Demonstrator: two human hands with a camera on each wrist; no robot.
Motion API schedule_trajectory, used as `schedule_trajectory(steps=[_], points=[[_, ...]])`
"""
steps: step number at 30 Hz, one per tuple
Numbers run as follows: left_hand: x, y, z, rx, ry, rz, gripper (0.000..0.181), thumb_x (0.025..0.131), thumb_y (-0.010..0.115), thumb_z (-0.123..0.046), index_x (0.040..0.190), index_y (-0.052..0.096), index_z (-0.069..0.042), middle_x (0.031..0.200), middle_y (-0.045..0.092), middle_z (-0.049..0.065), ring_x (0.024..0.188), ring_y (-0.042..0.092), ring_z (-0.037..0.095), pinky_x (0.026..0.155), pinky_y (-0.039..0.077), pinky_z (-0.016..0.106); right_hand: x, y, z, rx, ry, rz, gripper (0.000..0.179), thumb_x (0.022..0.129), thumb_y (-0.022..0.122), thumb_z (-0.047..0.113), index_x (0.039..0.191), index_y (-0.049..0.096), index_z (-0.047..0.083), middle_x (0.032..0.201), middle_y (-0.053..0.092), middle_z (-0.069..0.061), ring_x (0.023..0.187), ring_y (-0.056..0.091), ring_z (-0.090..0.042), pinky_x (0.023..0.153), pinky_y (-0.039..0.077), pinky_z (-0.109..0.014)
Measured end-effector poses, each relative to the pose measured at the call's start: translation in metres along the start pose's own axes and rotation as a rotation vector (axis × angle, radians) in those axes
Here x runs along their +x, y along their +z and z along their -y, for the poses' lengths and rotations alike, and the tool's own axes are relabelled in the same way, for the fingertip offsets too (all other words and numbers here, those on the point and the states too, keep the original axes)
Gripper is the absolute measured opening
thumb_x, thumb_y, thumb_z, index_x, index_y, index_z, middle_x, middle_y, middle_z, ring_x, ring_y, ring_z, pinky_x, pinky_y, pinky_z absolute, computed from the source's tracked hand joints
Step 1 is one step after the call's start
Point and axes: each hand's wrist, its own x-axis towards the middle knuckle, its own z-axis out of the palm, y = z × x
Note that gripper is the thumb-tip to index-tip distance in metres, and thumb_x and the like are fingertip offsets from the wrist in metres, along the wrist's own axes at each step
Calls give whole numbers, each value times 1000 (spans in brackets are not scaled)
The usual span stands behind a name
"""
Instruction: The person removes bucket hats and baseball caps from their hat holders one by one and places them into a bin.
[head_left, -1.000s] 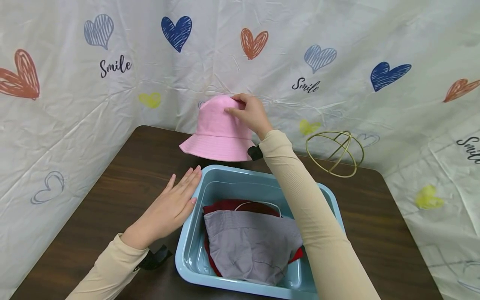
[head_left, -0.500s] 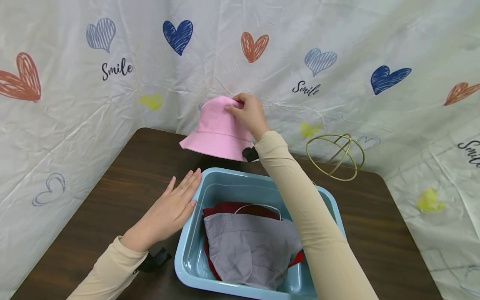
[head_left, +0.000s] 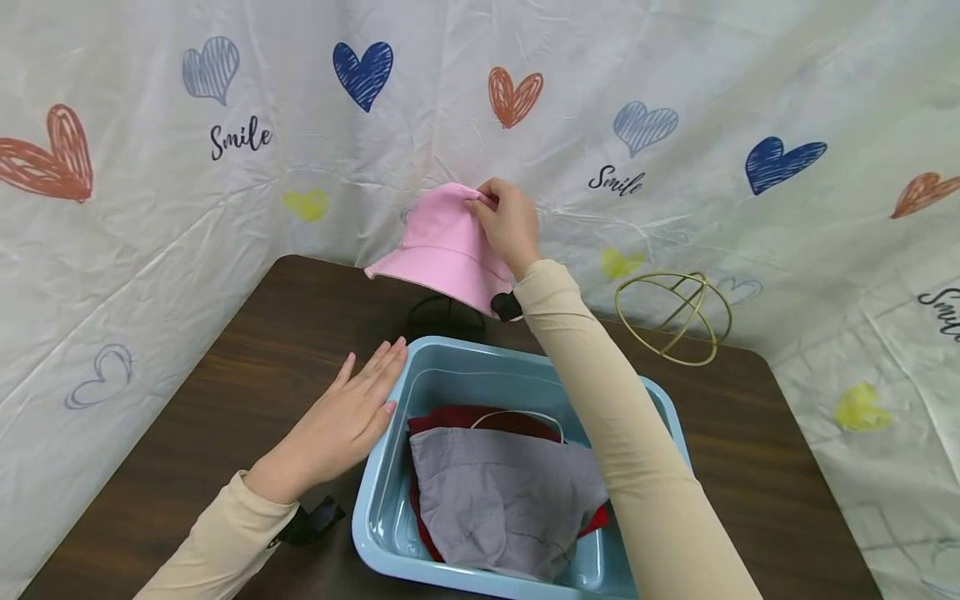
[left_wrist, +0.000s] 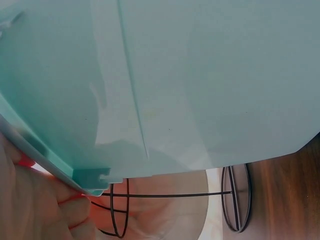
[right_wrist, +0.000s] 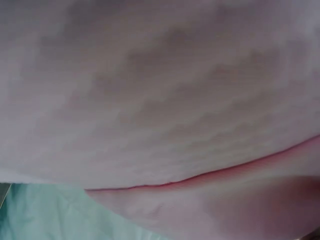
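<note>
A pink bucket hat hangs brim down at the far side of the table, its right side raised higher in the crown. My right hand pinches the top of the crown between thumb and fingers. Under the brim shows part of a black wire stand; the rest of it is hidden by the hat. My left hand lies with straight fingers against the left rim of a light blue basin. Pale pink cloth fills most of the right wrist view.
Inside the basin lie a grey cloth hat and dark red cloth beneath it. A gold wire stand stands at the back right of the brown table. A white curtain with hearts hangs behind.
The hat has risen slightly and tilted, its left brim lifting, so the black wire stand beneath now shows. My left hand stays at the basin rim.
</note>
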Motion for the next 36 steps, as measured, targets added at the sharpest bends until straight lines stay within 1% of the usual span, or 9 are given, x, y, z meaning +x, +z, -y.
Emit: schedule_trajectory(steps=[5, 10, 14, 17, 20, 24, 28, 32, 36], points=[[0, 0, -1, -3, -1, 8, 62, 98, 44, -24, 149, 18, 0, 156, 14, 10, 144, 9, 26, 110, 8, 58, 2, -7, -2, 63, 1, -58, 21, 89, 67, 23, 96, 67, 3, 88, 64, -7, 79, 53, -16, 70, 40, -22], [0, 0, -2, -3, -4, 11, 62, 98, 44, -24, 149, 19, 0, 156, 14, 10, 144, 9, 25, 111, 7, 57, 2, -13, -2, 69, -3, -115, 21, 90, 66, 24, 97, 67, 4, 89, 64, -7, 78, 53, -13, 68, 40, -20], [1, -1, -2, 2, -2, 12, 62, 98, 44, -24, 149, 19, 0, 156, 14, 11, 143, 9, 25, 111, 6, 56, 2, -19, -1, 77, -12, -192, 21, 91, 64, 23, 99, 65, 4, 90, 65, -7, 77, 54, -12, 67, 40, -18], [1, -1, -2, 9, 0, 10, 62, 98, 44, -24, 149, 19, 0, 156, 14, 11, 143, 10, 26, 110, 8, 57, 3, -23, 0, 109, -34, -247, 21, 92, 63, 22, 97, 63, 2, 90, 65, -9, 77, 53, -12, 67, 39, -16], [1, -1, -2, 10, 1, 8, 62, 98, 44, -24, 149, 20, 1, 156, 15, 11, 143, 11, 27, 110, 9, 58, 4, -27, -1, 144, -75, -279, 22, 91, 63, 21, 95, 62, 0, 89, 64, -9, 77, 53, -11, 68, 39, -15], [0, -1, -1, 4, 0, 9, 62, 98, 44, -24, 149, 20, 1, 156, 15, 11, 143, 11, 27, 110, 8, 57, 4, -32, -7, 206, -128, -261, 20, 90, 65, 18, 93, 61, -2, 82, 59, -5, 73, 49, -10, 66, 38, -17], [0, -1, 0, 5, 0, 9, 62, 98, 44, -24, 149, 19, 1, 156, 15, 11, 143, 10, 26, 110, 8, 57, 3, -37, -12, 307, -158, -192, 19, 87, 70, 17, 87, 61, 0, 75, 55, -1, 67, 46, -9, 62, 38, -19], [0, -1, 0, 4, -7, 8, 62, 98, 44, -25, 149, 19, 0, 156, 14, 11, 143, 9, 26, 111, 8, 56, 2, -40, -11, 373, -148, -147, 19, 84, 72, 18, 82, 61, 3, 75, 56, 1, 68, 48, -9, 64, 40, -20], [0, 0, 0, 5, -12, 8, 62, 98, 43, -25, 149, 18, 0, 156, 14, 10, 144, 8, 24, 111, 7, 56, 5, -43, -9, 360, -112, -123, 21, 81, 76, 21, 82, 65, 4, 78, 59, 1, 73, 51, -9, 67, 42, -20]])
